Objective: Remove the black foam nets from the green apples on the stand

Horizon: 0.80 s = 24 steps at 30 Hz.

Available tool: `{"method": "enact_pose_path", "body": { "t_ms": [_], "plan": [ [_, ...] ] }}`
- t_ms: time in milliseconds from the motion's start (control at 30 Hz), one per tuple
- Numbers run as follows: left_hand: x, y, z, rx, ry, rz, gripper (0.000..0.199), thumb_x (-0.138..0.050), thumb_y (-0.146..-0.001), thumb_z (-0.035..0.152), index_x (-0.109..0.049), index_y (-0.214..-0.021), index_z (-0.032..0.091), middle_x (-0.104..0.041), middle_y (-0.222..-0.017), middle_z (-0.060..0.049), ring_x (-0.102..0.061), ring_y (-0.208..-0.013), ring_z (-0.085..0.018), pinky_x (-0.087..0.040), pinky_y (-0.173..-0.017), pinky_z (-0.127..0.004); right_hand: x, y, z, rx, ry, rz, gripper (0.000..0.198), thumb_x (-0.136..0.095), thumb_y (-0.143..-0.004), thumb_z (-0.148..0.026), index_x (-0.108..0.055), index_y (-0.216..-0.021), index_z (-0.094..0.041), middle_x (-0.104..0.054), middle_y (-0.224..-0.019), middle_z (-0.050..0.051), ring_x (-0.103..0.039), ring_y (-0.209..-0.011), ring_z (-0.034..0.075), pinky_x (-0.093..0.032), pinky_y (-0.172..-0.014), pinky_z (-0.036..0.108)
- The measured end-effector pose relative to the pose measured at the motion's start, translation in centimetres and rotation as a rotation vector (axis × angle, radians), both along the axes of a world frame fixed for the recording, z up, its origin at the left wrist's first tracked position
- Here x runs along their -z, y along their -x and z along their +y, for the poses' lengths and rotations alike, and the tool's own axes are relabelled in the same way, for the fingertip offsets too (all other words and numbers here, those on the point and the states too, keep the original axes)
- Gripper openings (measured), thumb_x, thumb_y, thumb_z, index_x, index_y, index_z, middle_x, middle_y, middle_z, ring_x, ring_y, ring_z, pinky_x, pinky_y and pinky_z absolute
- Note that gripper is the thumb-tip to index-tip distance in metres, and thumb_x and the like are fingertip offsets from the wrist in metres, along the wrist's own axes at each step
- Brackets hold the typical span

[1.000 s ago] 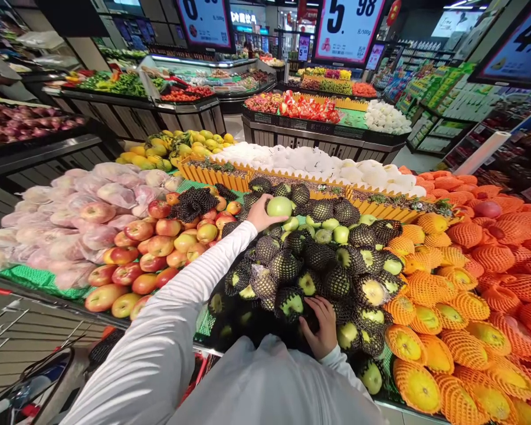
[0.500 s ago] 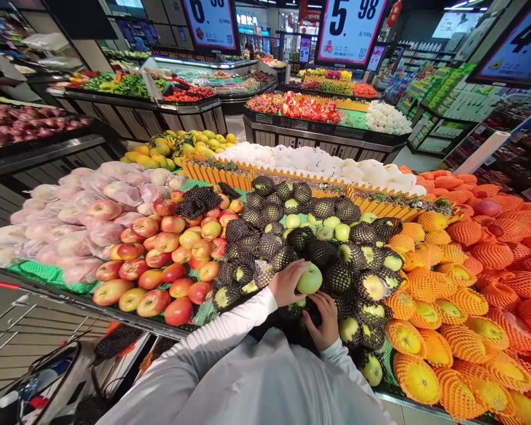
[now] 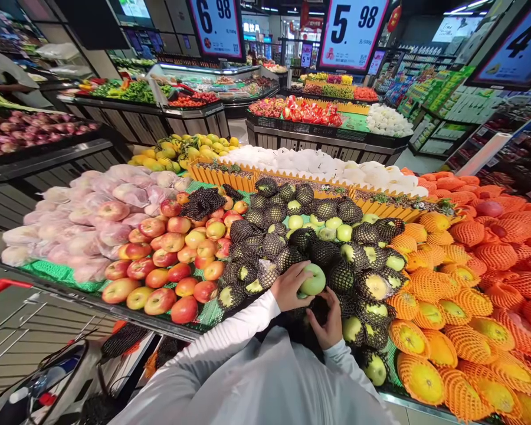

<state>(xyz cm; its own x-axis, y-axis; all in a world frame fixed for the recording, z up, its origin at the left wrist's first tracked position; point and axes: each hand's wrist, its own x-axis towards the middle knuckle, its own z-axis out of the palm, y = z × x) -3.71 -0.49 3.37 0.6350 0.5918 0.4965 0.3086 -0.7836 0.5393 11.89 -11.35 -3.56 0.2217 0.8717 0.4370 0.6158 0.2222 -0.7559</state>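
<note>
A bare green apple (image 3: 313, 280) sits in my left hand (image 3: 289, 289), whose fingers wrap round its left side and underneath. My right hand (image 3: 328, 321) is just below and to the right of it. Its fingers are curved, with the thumb apart, and the fingertips come close to the apple. Dark material shows between that thumb and the fingers; I cannot tell whether it is held. Around both hands lie green apples in black foam nets (image 3: 341, 277), and several bare green apples (image 3: 344, 232) rest farther back in the pile.
Red apples (image 3: 159, 301) and bagged pale fruit (image 3: 84, 242) are heaped to the left. Fruit in orange foam nets (image 3: 425, 378) fills the right. White-wrapped fruit (image 3: 292, 162) lies behind a low orange fence (image 3: 223, 172). A shopping cart (image 3: 30, 330) stands at lower left.
The view has shifted slightly, so the display sits a little farther right. My left hand still holds the green apple; my right hand's fingers have risen closer to it.
</note>
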Motion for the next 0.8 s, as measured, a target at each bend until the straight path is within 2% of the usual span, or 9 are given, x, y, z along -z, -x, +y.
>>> {"method": "enact_pose_path", "body": {
  "t_ms": [133,233,333,433,500,600,700,767,800],
  "plan": [
    [1.3,-1.1,-1.2,0.088,-0.075,-0.114,0.065,-0.070,-0.071,0.027,-0.041,-0.129,0.021,-0.047,-0.140,-0.016,-0.042,-0.132,-0.030,-0.044,-0.107,-0.048,1.1,-0.1,-0.2,0.024,-0.053,-0.011,0.084,-0.060,-0.084,-0.035,-0.013,-0.151,-0.016,-0.036,-0.145,0.023,-0.046,-0.129,0.034,-0.043,-0.101,0.059],
    [1.7,-1.5,-2.0,0.061,-0.004,-0.093,0.079,-0.073,-0.068,0.029,-0.036,-0.137,0.018,-0.048,-0.135,-0.017,-0.044,-0.129,-0.032,-0.042,-0.107,-0.051,1.6,-0.3,-0.2,0.057,-0.080,-0.091,0.086,-0.059,-0.084,-0.036,-0.012,-0.153,-0.015,-0.027,-0.151,0.023,-0.037,-0.136,0.039,-0.040,-0.103,0.063],
    [0.4,-0.8,-1.7,0.077,0.100,-0.021,0.080,-0.077,-0.066,0.038,-0.041,-0.135,0.019,-0.050,-0.132,-0.016,-0.048,-0.124,-0.031,-0.044,-0.105,-0.048,1.3,-0.3,-0.2,0.070,-0.067,-0.111,0.089,-0.064,-0.082,-0.038,-0.014,-0.153,-0.015,-0.034,-0.147,0.023,-0.040,-0.133,0.039,-0.039,-0.103,0.064],
    [-2.5,1.6,0.6,0.084,0.068,-0.027,0.063,-0.073,-0.074,0.043,-0.049,-0.129,0.022,-0.056,-0.127,-0.013,-0.052,-0.119,-0.028,-0.045,-0.103,-0.045,0.7,0.0,-0.1,0.120,-0.056,-0.082,0.095,-0.070,-0.079,-0.041,-0.017,-0.152,-0.014,-0.037,-0.144,0.024,-0.042,-0.131,0.039,-0.038,-0.103,0.063],
    [-4.5,4.2,3.6,-0.080,-0.023,-0.073,0.048,-0.066,-0.081,0.038,-0.053,-0.125,0.022,-0.058,-0.126,-0.012,-0.052,-0.119,-0.027,-0.041,-0.105,-0.046,0.5,0.1,0.0,0.150,-0.046,-0.062,0.095,-0.072,-0.077,-0.042,-0.019,-0.151,-0.012,-0.037,-0.143,0.024,-0.042,-0.131,0.039,-0.037,-0.104,0.062],
    [-5.8,9.5,9.7,-0.551,-0.085,-0.143,0.035,-0.058,-0.087,0.036,-0.055,-0.119,0.020,-0.058,-0.125,-0.011,-0.048,-0.123,-0.026,-0.035,-0.109,-0.046,0.4,0.2,0.0,0.176,-0.054,-0.052,0.093,-0.073,-0.077,-0.045,-0.025,-0.148,-0.011,-0.041,-0.140,0.025,-0.045,-0.128,0.039,-0.039,-0.103,0.061],
    [-4.9,15.3,15.9,-1.027,0.013,-0.052,0.033,-0.058,-0.084,0.036,-0.062,-0.110,0.017,-0.051,-0.135,-0.014,-0.039,-0.131,-0.029,-0.029,-0.112,-0.046,-0.4,0.1,0.2,0.211,-0.052,-0.023,0.090,-0.075,-0.072,-0.050,-0.035,-0.141,-0.011,-0.050,-0.131,0.022,-0.053,-0.118,0.036,-0.045,-0.098,0.055],
    [-3.5,18.6,18.8,-1.206,0.194,0.117,0.034,-0.058,-0.083,0.039,-0.066,-0.107,0.017,-0.039,-0.147,-0.013,-0.027,-0.139,-0.034,-0.024,-0.113,-0.049,-1.6,-0.2,0.4,0.209,-0.017,-0.023,0.087,-0.078,-0.067,-0.054,-0.042,-0.135,-0.012,-0.057,-0.122,0.019,-0.060,-0.106,0.033,-0.051,-0.090,0.049],
    [-2.7,20.0,19.7,-1.215,0.291,0.226,0.037,-0.056,-0.083,0.042,-0.067,-0.108,0.018,-0.038,-0.149,-0.013,-0.023,-0.141,-0.035,-0.023,-0.113,-0.050,-2.3,-0.5,0.6,0.197,0.012,-0.048,0.085,-0.078,-0.065,-0.055,-0.045,-0.131,-0.013,-0.060,-0.118,0.017,-0.062,-0.100,0.031,-0.053,-0.087,0.047]
  ]
}}
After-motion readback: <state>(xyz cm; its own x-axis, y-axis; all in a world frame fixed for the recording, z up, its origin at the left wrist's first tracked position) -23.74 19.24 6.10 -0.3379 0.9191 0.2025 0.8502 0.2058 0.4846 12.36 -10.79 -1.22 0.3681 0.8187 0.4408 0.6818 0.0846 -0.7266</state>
